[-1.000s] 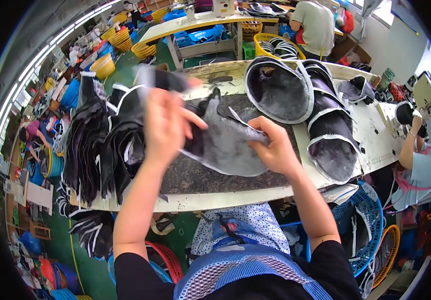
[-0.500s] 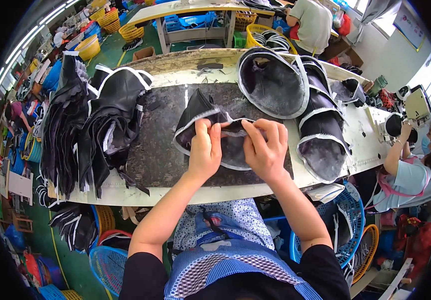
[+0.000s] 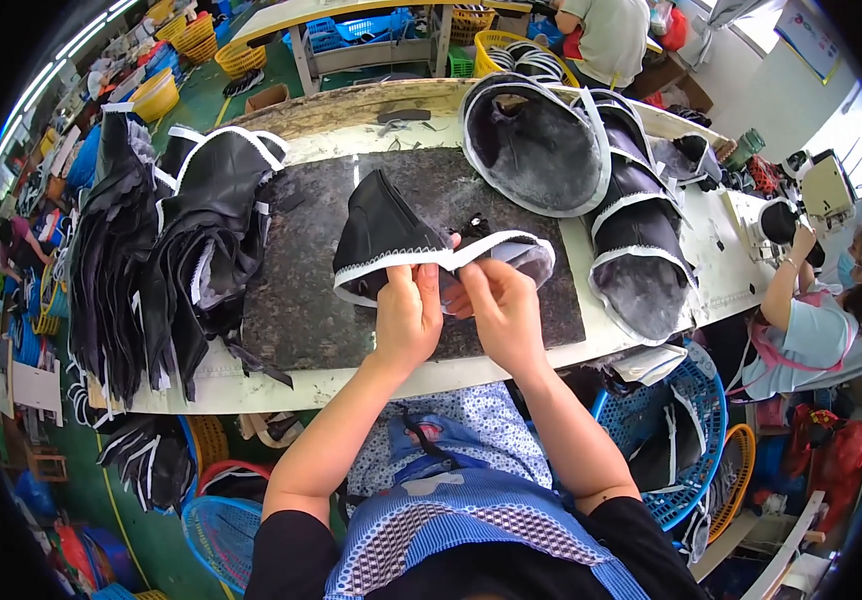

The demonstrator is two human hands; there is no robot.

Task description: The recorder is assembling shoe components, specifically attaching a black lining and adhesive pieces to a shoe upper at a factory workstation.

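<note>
My left hand [image 3: 408,318] and my right hand [image 3: 499,312] are both closed on a black shoe upper [image 3: 383,228] with a grey fuzzy lining and a white zigzag-stitched edge. They pinch the white edge close together at its middle, thumbs on the near side. The left part of the upper stands up in a black peak; on the right the grey lining shows. Beneath lies a dark, worn work mat [image 3: 301,300]. My fingertips behind the edge are partly hidden.
Stacked black uppers [image 3: 131,260] hang at the table's left. More white-edged uppers [image 3: 641,260] are nested in a row on the right. Below the front edge are blue baskets [image 3: 701,480]. A co-worker [image 3: 811,330] sits at a machine on the right; another person [image 3: 606,40] is at the back.
The upper has turned so its white edge faces me and its black side stands up on the left. My right hand has moved left, closer to my left hand. The view has shifted slightly.
</note>
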